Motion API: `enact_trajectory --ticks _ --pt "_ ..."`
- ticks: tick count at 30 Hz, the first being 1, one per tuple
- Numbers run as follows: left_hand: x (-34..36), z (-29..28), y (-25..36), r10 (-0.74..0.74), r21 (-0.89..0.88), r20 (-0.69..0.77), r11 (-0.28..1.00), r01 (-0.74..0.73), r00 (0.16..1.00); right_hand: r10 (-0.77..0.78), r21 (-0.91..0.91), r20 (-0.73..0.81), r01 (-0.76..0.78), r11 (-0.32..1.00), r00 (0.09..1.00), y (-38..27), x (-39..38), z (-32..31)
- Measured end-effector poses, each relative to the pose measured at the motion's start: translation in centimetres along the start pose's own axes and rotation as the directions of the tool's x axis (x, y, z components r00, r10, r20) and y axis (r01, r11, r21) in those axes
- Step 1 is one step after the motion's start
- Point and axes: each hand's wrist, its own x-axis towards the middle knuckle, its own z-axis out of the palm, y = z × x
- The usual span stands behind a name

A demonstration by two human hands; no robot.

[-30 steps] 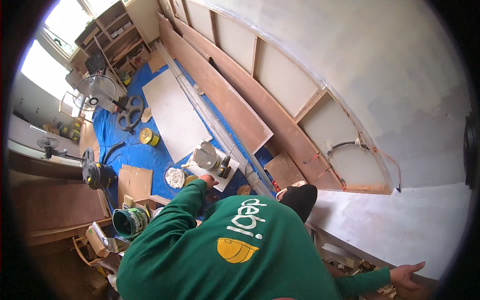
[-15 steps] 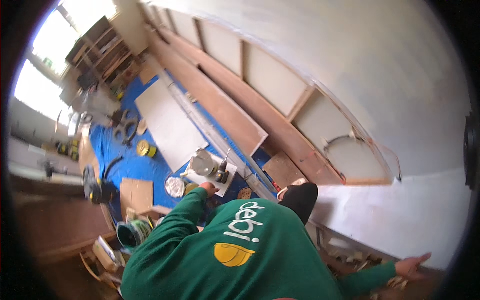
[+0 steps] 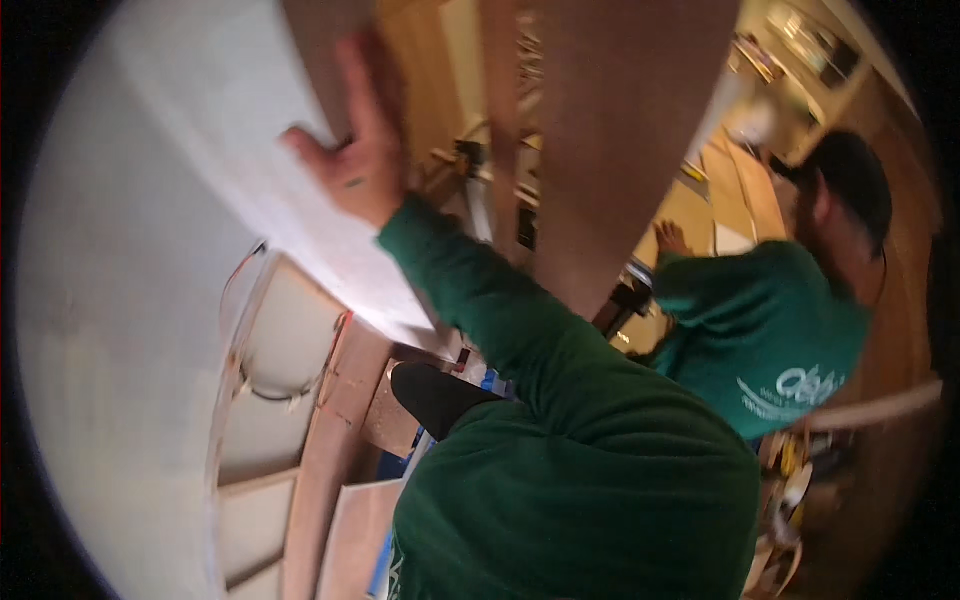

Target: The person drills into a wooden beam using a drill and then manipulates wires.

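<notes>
My right hand (image 3: 365,165) reaches up and away on a green sleeve, with the thumb spread out to the left and the fingers stretched. Nothing shows in it. Its fingertips are blurred in front of a dark brown wooden panel (image 3: 322,60), and I cannot tell whether they touch it. Just left of the hand runs a white, brightly lit surface (image 3: 225,130). My left hand is outside the picture.
A co-worker in a green sweatshirt (image 3: 770,320) bends at the right, one hand (image 3: 672,238) by a yellowish surface. A wide brown board (image 3: 620,120) stands between us. Framed wall panels (image 3: 285,330) are at lower left, loose tools (image 3: 795,480) at lower right.
The view has swung far to the right. My left hand and the blue sheet with cans and drill have left it. My right hand appears higher, and the co-worker has come into view.
</notes>
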Motion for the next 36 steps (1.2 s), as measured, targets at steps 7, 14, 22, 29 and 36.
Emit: enact_trajectory --ticks 7,14,22,29,36 --pt "4.2 -4.3 7.3 0.106 0.135 0.097 0.984 -0.118 0.990 0.050 0.035 -0.023 -0.049 0.998 0.999 -0.2 -0.3 -0.4" --pt "6.3 -1.4 10.6 0.214 0.167 0.234 0.952 -0.256 0.948 0.087 -0.083 -0.048 -0.091 0.992 0.995 -0.4 -0.4 0.2" --pt "4.7 1.8 11.8 0.161 0.250 0.260 0.941 -0.227 0.952 0.119 -0.052 -0.046 -0.121 0.991 0.992 -0.4 -0.4 0.6" --pt "4.4 3.5 12.3 0.155 0.264 0.247 0.939 -0.220 0.957 0.110 -0.023 -0.071 -0.112 0.993 0.991 0.1 0.0 -0.5" --pt "2.9 1.0 6.5 0.224 0.152 0.136 0.958 -0.244 0.965 0.066 0.041 -0.057 -0.064 0.997 0.996 -0.8 -1.0 3.5"
